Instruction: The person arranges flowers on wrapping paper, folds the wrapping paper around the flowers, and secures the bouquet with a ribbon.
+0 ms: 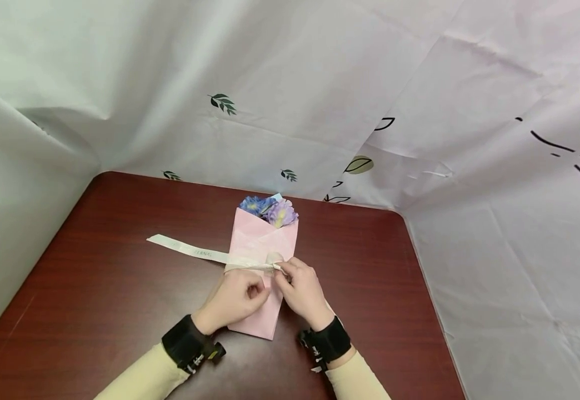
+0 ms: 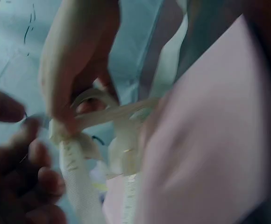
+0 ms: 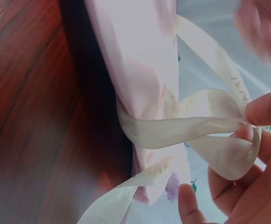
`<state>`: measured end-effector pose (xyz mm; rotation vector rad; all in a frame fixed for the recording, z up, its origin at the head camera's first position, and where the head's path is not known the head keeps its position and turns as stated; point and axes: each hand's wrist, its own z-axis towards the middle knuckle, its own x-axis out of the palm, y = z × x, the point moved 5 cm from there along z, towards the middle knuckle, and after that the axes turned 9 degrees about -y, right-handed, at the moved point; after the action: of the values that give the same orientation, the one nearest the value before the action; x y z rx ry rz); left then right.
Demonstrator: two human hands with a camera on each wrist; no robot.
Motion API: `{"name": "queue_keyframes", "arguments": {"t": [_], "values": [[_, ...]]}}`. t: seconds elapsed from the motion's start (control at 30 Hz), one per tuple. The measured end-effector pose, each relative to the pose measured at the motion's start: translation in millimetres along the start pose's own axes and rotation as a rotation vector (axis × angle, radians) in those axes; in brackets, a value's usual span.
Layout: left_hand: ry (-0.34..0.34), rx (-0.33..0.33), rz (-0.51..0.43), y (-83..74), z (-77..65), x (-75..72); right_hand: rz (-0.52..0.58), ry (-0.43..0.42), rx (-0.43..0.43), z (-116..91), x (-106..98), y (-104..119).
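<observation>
A pink paper-wrapped bouquet (image 1: 257,228) lies on the table, with blue and purple flowers (image 1: 281,213) at its top. A cream ribbon (image 1: 252,264) passes around its middle, and one tail runs left across the tabletop. With thumb and fingertips, my right hand (image 1: 302,289) pinches the ribbon where it is gathered at the bouquet's right front; loops (image 3: 229,156) stand out beside those fingers. My left hand (image 1: 235,297) is over the lower part of the wrap, its fingers loosely curled. Apart from the ribbon, its fingers (image 2: 18,163) hold nothing visible; they are blurred.
The dark red-brown wooden table (image 1: 370,266) has rounded far corners. Pale cloth (image 1: 295,83) printed with leaves hangs behind it and along both sides. A ribbon tail (image 1: 185,246) with faint printed letters stretches to the left.
</observation>
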<state>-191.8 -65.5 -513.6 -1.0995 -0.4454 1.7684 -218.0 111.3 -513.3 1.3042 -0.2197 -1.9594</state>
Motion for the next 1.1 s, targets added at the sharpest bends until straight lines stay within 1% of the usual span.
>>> {"name": "queue_keyframes", "arguments": {"t": [0.03,0.07,0.13,0.2,0.27,0.33,0.37,0.43,0.47,0.5,0.57,0.67,0.8,0.83,0.97,1.07,1.1], "values": [[0.027,-0.019,-0.003,2.3,-4.3,4.3,0.003,0.002,0.027,0.2,-0.3,-0.5],[0.046,-0.043,0.014,7.8,-9.0,10.1,0.009,0.004,0.052,0.3,-0.5,-0.9],[0.049,-0.096,0.046,20.5,-17.1,20.3,0.034,0.005,0.093,0.8,-1.3,-1.1],[0.005,-0.127,0.081,37.0,-24.3,30.9,0.061,0.007,0.126,1.2,-1.7,-1.1],[-0.045,-0.143,0.102,48.4,-27.4,37.8,0.084,0.008,0.151,1.5,-1.4,-1.5],[-0.105,-0.132,0.106,49.8,-26.2,38.3,0.103,0.010,0.167,1.7,-0.4,-2.5],[-0.135,-0.118,0.105,47.7,-24.7,37.1,0.111,0.013,0.175,1.9,0.1,-2.8],[-0.166,-0.118,0.087,40.2,-19.9,32.5,0.127,0.016,0.186,2.2,0.9,-3.7],[-0.181,-0.107,0.084,40.1,-19.2,32.4,0.132,0.018,0.190,2.3,1.5,-4.4],[-0.185,-0.107,0.076,40.3,-18.2,32.8,0.139,0.019,0.193,2.6,1.4,-4.3],[-0.172,-0.131,0.064,43.9,-17.0,35.7,0.147,0.023,0.198,2.6,1.6,-4.7],[-0.156,-0.168,0.059,40.9,-12.1,33.5,0.150,0.037,0.196,2.8,2.7,-5.1],[-0.135,-0.230,0.048,25.8,-4.0,22.3,0.153,0.067,0.186,3.0,4.3,-4.4],[-0.131,-0.244,0.043,25.8,-3.8,21.4,0.155,0.073,0.186,2.9,4.4,-4.0],[-0.148,-0.246,0.010,34.2,-7.4,23.3,0.148,0.090,0.178,2.1,5.3,-3.6],[-0.159,-0.215,0.002,52.7,-14.3,33.2,0.134,0.090,0.173,1.7,4.9,-3.9],[-0.151,-0.226,0.001,50.9,-13.7,31.6,0.130,0.089,0.172,1.7,4.7,-4.1]]}}
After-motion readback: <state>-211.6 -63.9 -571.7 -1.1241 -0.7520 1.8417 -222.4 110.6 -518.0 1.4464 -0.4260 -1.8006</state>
